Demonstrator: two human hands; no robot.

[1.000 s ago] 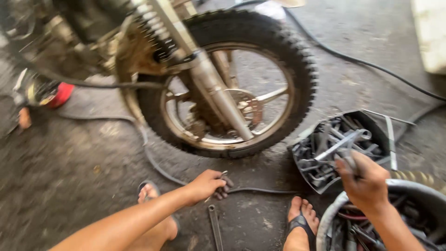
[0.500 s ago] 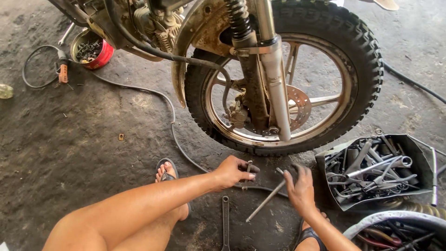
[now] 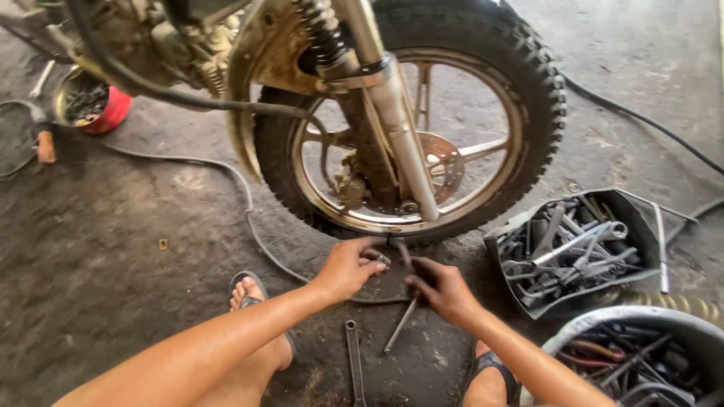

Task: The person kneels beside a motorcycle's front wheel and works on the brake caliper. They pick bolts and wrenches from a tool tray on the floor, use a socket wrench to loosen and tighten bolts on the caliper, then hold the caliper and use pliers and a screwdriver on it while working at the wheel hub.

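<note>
**Two hands at the foot of the motorcycle wheel, one tool each**

Two hands meet low centre, just near of the wheel [image 3: 411,124], which stands upright on the concrete floor [image 3: 113,264].

- Left hand [image 3: 348,267]: fingers curled around a small dark metal piece [image 3: 379,258]. Could be a socket or a bit, too small to tell. Fingertips narrow, pinching it.
- Right hand [image 3: 445,290]: closed round the upper end of a long thin metal rod tool [image 3: 400,325]. The shaft runs down and left, free tip on or just above the floor, can't tell which.
- The two pieces sit close together, nearly touching, right under the rim.
- A flat spanner [image 3: 354,362] lies loose on the floor near of the hands, between the sandalled feet. Untouched.
- Open tool tray [image 3: 573,245] of spanners to the right; a round tub [image 3: 641,358] of more tools at near right.
- Red bowl [image 3: 94,105] of small parts far left, well apart.
- A black hose [image 3: 226,169] snakes over the floor under the bike.

My read on doing it well: if the small piece mates with the rod, line both up on one axis before pushing, keep the rod steady with the right hand and let the left do the fine seating. Keep knuckles off the tyre knobs.
</note>
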